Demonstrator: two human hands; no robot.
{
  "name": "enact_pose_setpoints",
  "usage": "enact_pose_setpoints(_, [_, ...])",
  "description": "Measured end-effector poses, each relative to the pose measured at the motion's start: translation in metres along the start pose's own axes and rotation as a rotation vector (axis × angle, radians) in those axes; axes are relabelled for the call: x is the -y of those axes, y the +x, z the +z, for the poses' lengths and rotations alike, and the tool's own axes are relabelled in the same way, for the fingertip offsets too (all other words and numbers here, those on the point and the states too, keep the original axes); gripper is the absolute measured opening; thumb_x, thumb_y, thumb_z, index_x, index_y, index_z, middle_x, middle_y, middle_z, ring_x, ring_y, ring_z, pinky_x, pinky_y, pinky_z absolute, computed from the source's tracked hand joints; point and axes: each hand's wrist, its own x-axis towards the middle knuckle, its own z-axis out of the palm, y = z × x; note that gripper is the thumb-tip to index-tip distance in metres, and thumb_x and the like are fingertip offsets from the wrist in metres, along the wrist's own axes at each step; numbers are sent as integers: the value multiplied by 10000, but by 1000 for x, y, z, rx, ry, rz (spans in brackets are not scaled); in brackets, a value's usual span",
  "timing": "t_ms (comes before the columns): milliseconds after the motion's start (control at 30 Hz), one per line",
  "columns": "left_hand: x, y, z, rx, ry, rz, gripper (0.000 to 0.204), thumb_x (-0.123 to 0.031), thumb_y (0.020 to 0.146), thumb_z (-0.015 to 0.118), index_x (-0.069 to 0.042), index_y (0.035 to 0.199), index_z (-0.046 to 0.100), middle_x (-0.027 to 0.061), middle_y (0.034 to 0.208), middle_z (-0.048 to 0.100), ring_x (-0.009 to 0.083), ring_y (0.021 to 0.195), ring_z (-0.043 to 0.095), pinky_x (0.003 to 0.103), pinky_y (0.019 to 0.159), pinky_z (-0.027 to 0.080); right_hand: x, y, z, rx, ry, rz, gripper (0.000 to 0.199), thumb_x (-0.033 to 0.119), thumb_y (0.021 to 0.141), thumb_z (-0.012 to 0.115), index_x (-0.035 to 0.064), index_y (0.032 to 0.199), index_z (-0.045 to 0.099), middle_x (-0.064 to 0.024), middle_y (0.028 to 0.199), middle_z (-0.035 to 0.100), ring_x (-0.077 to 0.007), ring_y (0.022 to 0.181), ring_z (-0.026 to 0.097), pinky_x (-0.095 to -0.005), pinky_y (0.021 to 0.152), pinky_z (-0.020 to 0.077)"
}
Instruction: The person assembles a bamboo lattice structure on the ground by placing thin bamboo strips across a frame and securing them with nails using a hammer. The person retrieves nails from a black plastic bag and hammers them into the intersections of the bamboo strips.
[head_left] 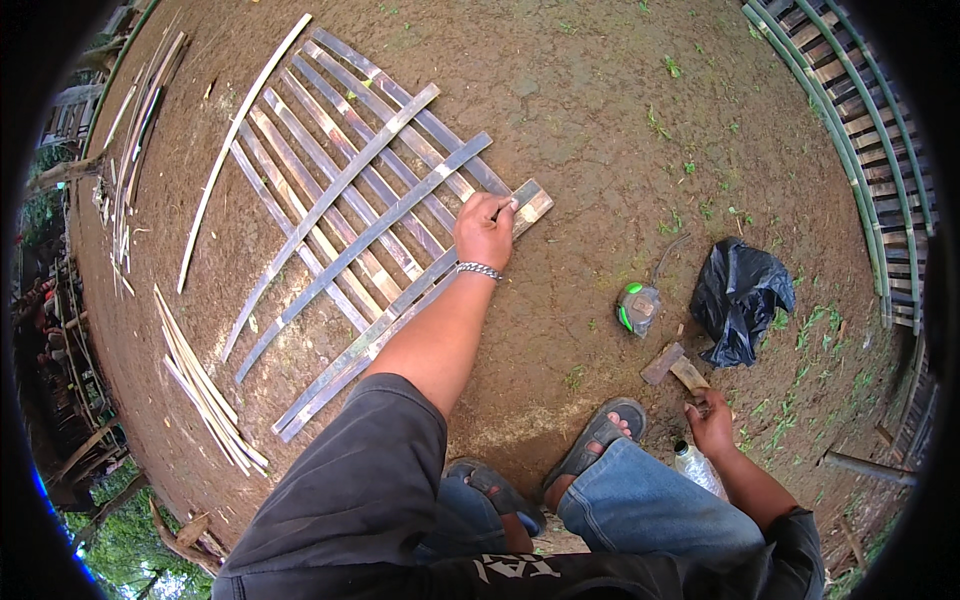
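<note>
My left hand (485, 235), with a chain bracelet at the wrist, is closed in a pinch at the right corner of a lattice of flat bamboo slats (385, 212) on the ground. Whatever its fingertips hold is too small to make out. Under them, a slat end (533, 203) lies across the lattice corner. Low on the right, my right hand (710, 425) grips the wooden handle of a hammer (662, 364), whose head is close to the ground. Beside that hand stands a clear plastic bottle (697, 468) with a dark cap, partly hidden by my leg.
A green and grey tape measure (637, 307) and a crumpled black plastic bag (742, 298) lie on the dirt to the right. Loose bamboo strips (205, 400) lie at left, with one long curved strip (235, 150) beside the lattice. A slatted bamboo structure (870, 130) stands far right.
</note>
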Motion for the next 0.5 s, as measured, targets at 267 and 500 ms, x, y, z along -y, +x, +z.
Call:
enact_pose_setpoints(267, [0, 0, 0, 2, -33, 32, 75, -111, 838, 735, -44, 869, 748, 105, 899, 701, 306, 858, 676, 387, 775, 536, -12, 0, 6, -350, -553, -117, 579, 81, 693, 777, 13, 1202, 512, -240, 1225, 517, -449, 1198, 488, -502, 1040, 417])
enact_pose_setpoints(500, [0, -1, -1, -16, -6, 33, 64, -104, 833, 731, -46, 859, 741, 106, 888, 695, 310, 854, 675, 394, 770, 538, -23, 13, -9, -93, -495, -56, 595, 78, 717, 720, -9, 1240, 449, -273, 1185, 489, -485, 1136, 491, -536, 970, 435])
